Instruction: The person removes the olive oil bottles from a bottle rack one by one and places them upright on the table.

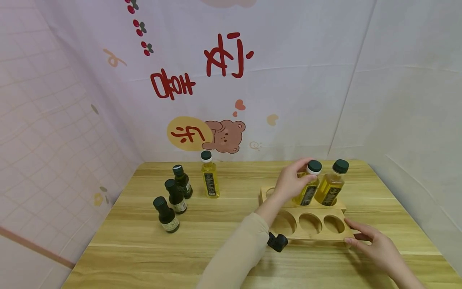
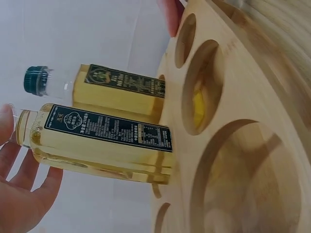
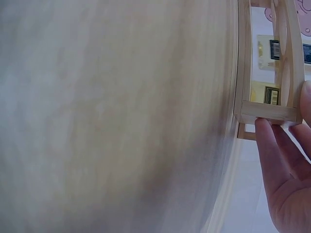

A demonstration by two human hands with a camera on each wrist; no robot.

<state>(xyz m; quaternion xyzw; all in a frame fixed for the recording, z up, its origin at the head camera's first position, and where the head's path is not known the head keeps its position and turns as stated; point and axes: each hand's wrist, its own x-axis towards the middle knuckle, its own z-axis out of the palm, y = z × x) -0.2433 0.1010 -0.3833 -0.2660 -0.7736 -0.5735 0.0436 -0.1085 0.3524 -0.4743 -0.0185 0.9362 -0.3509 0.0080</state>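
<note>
Green-capped bottle (image 1: pixel 307 195) of yellow liquid, dark-labelled, nearly upright at the back of the rack (image 1: pixel 326 236): pale wood, rows of round holes

Seen from its near edge, the table (image 1: pixel 126 257) bears the rack (image 1: pixel 338 237) toward 3 o'clock. At the middle of the rack's rear row is one bottle (image 1: pixel 308 192), the left hand (image 1: pixel 288 184) around its 9 o'clock side; a second bottle (image 1: pixel 329 188) stands in the hole at its 3 o'clock. The right hand (image 1: pixel 377 245) grips the rack's 4 o'clock end. Toward 10 o'clock, three bottles (image 1: pixel 177 198) line up from 7 to 1, a lone bottle (image 1: pixel 210 178) at their 2 o'clock.
</note>
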